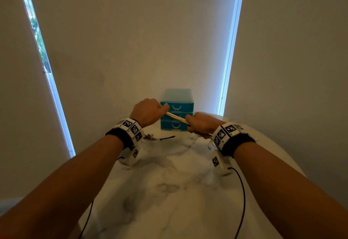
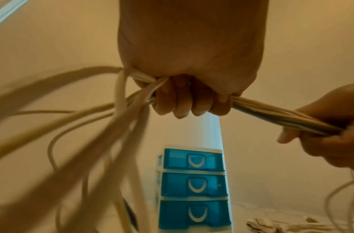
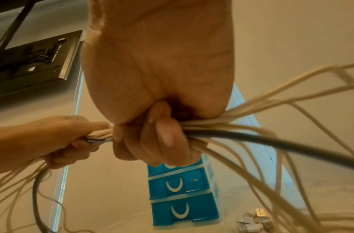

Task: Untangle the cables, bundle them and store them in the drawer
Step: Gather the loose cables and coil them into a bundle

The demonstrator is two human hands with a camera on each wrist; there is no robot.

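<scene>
Both hands hold one bundle of cables (image 1: 176,117) taut between them, above the table and in front of the drawers. My left hand (image 1: 150,111) grips the bundle's left end in a fist (image 2: 192,100); loose white loops (image 2: 104,141) hang out past it. My right hand (image 1: 201,123) grips the right end in a fist (image 3: 152,140), with white strands and one dark grey cable (image 3: 271,141) fanning out beyond. The blue three-drawer unit (image 1: 177,115) stands against the wall, all three drawers closed (image 2: 194,186).
A white marbled table (image 1: 169,191) carries a short dark cable (image 1: 167,138) near my left wrist and white plugs (image 3: 255,220) on the right. Wrist-camera leads (image 1: 243,201) trail back along both forearms. Window strips flank the wall.
</scene>
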